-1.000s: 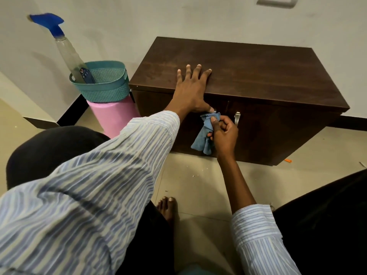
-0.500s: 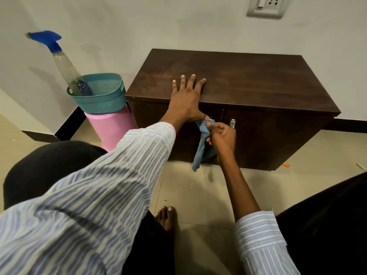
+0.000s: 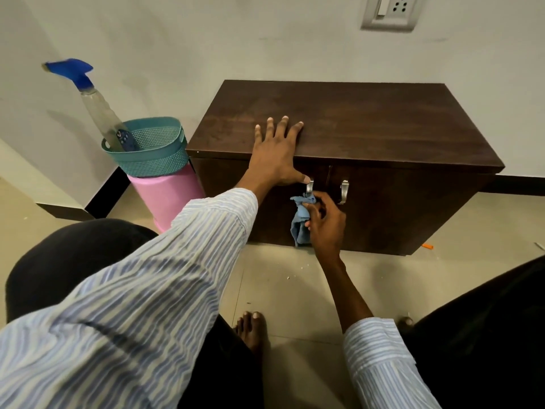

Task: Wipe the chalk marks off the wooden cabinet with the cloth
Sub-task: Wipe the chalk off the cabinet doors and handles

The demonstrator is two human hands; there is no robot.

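Observation:
A low dark wooden cabinet [image 3: 368,125] stands against the wall, with two metal door handles on its front. My left hand [image 3: 277,154] lies flat on the front edge of its top, fingers spread, thumb down by the left handle [image 3: 309,185]. My right hand [image 3: 326,224] holds a crumpled blue cloth [image 3: 300,222] against the left door, just under that handle. The cloth hangs down from my fingers. No chalk marks show on the surfaces I can see.
A teal basket [image 3: 153,152] sits on a pink bin [image 3: 168,196] left of the cabinet, with a blue-topped spray bottle [image 3: 97,110] leaning in it. An orange bit [image 3: 427,246] lies on the tiled floor at right. My bare foot [image 3: 250,329] is below.
My right hand with the cloth has slid down the door front, below the left handle. The left handle is now uncovered. My left hand stays on the cabinet top.

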